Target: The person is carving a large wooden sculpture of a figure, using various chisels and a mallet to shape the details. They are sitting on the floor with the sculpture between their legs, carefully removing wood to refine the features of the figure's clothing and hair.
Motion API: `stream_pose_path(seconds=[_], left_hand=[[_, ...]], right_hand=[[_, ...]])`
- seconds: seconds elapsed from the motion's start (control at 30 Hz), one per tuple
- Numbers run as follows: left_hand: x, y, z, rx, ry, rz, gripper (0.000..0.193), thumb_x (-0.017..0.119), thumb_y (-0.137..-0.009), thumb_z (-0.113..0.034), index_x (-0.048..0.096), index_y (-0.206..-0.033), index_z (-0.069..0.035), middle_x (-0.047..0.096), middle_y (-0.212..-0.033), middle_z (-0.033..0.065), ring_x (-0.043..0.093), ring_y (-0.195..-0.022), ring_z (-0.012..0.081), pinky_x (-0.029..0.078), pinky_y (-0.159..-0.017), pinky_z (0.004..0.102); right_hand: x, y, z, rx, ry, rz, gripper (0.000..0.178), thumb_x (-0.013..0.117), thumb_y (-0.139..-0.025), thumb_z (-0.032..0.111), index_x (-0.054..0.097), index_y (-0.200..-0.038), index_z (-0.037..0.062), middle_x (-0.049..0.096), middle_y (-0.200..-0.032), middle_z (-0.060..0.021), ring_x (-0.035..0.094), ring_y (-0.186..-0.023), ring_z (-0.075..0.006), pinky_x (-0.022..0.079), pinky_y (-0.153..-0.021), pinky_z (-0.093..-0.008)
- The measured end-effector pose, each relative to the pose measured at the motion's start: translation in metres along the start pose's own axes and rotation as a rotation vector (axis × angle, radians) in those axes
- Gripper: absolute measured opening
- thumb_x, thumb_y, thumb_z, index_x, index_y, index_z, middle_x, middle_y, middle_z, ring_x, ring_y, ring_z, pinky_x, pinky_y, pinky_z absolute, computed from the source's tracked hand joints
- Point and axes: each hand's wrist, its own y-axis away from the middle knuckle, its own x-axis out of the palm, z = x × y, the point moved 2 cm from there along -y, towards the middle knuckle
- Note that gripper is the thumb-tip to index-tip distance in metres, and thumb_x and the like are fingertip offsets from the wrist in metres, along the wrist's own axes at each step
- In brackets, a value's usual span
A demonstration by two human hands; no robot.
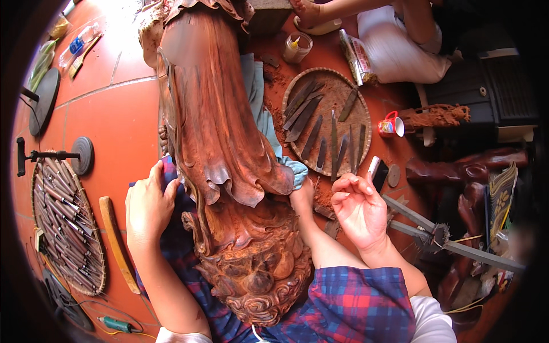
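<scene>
A large reddish-brown wood carving (220, 114) lies lengthwise between my legs. Folded drapery runs down it to a base of carved scrolls at the near end. My left hand (150, 200) rests on the plaid cloth (360, 303) over my knee, left of the carving, thumb apart from the fingers and nothing visible in it. My right hand (361, 211) is raised to the right of the carving, palm up, fingers loosely bent and apart, with no tool in it. Just behind its fingertips is a dark, flat object with a white edge (376, 171).
A round woven tray (366, 120) holds several dark flat files. On the left, a basket (103, 268) holds many wooden-handled chisels beside a curved wooden stick (111, 234). A red cup (391, 124), a jar (298, 47) and grey metal bars (480, 254) lie rightward. Another person's foot (309, 12) shows behind.
</scene>
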Motion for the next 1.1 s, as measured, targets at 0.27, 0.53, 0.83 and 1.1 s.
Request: stream_pose_path(seconds=[0.27, 0.53, 0.83, 1.1], left_hand=[[-0.001, 0.001, 0.000, 0.066, -0.044, -0.056, 0.049, 0.059, -0.087, -0.035, 0.055, -0.121, 0.000, 0.066, -0.090, 0.0238, 0.064, -0.087, 0.0362, 0.049, -0.079, 0.0434], [-0.002, 0.000, 0.000, 0.018, 0.030, -0.002, 0.046, 0.059, -0.087, -0.030, 0.053, -0.125, -0.006, 0.064, -0.097, 0.0245, 0.061, -0.093, 0.0397, 0.047, -0.083, 0.0468], [-0.001, 0.004, 0.006, 0.024, 0.044, -0.033, 0.044, 0.059, -0.087, -0.032, 0.055, -0.121, -0.006, 0.065, -0.093, 0.0242, 0.062, -0.089, 0.0402, 0.048, -0.079, 0.0472], [0.006, 0.001, 0.001, 0.013, 0.012, -0.048, 0.044, 0.060, -0.086, -0.034, 0.054, -0.118, -0.004, 0.066, -0.088, 0.0222, 0.063, -0.085, 0.0389, 0.049, -0.077, 0.0466]], right_hand=[[-0.039, -0.016, 0.012, 0.124, 0.589, -0.149, 0.029, 0.049, -0.098, 0.030, 0.052, -0.083, 0.0048, 0.038, -0.049, 0.0044, 0.033, -0.036, -0.0045, 0.026, -0.030, -0.0186], [-0.092, -0.091, 0.056, -0.067, 1.301, -0.300, 0.021, 0.066, -0.089, 0.023, 0.066, -0.086, 0.0025, 0.060, -0.067, -0.0022, 0.054, -0.053, -0.0066, 0.042, -0.044, -0.0196], [-0.113, -0.155, 0.091, -0.357, 1.864, -0.294, 0.014, 0.069, -0.082, 0.016, 0.067, -0.077, 0.0024, 0.062, -0.059, -0.0023, 0.061, -0.051, -0.0089, 0.047, -0.044, -0.0247], [-0.097, -0.190, 0.045, -0.270, 2.198, -0.322, 0.043, 0.068, -0.082, 0.040, 0.065, -0.068, 0.0000, 0.062, -0.054, -0.0089, 0.063, -0.048, -0.0186, 0.051, -0.052, -0.0323]])
